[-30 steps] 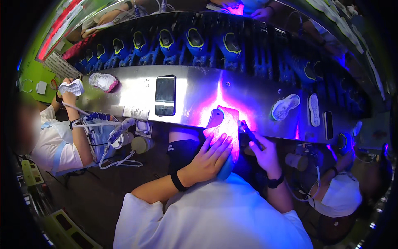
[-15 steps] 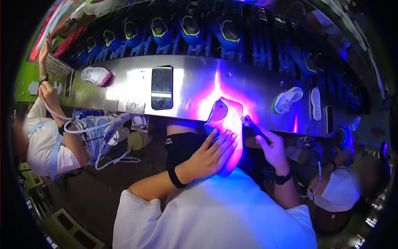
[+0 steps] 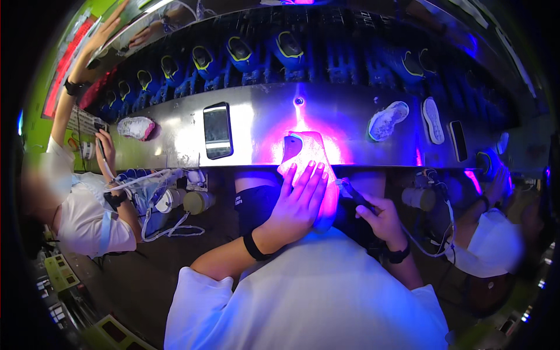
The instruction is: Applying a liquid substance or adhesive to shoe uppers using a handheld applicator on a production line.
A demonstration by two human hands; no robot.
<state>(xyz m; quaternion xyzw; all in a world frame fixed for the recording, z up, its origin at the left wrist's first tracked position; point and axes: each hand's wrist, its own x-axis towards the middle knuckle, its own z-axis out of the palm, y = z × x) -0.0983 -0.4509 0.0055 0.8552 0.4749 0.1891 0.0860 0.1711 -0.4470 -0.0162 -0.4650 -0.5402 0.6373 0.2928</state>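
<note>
A shoe [image 3: 314, 153], lit bright pink and purple, rests against the table edge and reaches down toward my lap. Its dark opening shows at the upper left; the glare hides most surface detail. My left hand [image 3: 296, 201] lies flat across it with the fingers stretched out. To the right of the shoe, my right hand [image 3: 380, 220] is closed around a slim dark tool [image 3: 357, 197], whose tip points up-left at the shoe's side. A thin hose appears to trail down from that hand. I cannot make out the tool's exact kind.
On the metal table [image 3: 175, 140] lie a black phone [image 3: 217, 130], a white sole [image 3: 388, 121], a narrower sole [image 3: 433, 120], a second phone [image 3: 458, 141] and a white-and-pink sole [image 3: 136, 128]. Blue shoes [image 3: 240, 52] line a rack behind. Co-workers sit on both sides.
My view has shifted slightly. The shoe has turned a little under my flat left hand. My right fingers have drawn in around the tool, which sits lower. The left co-worker's arm reaches higher.
</note>
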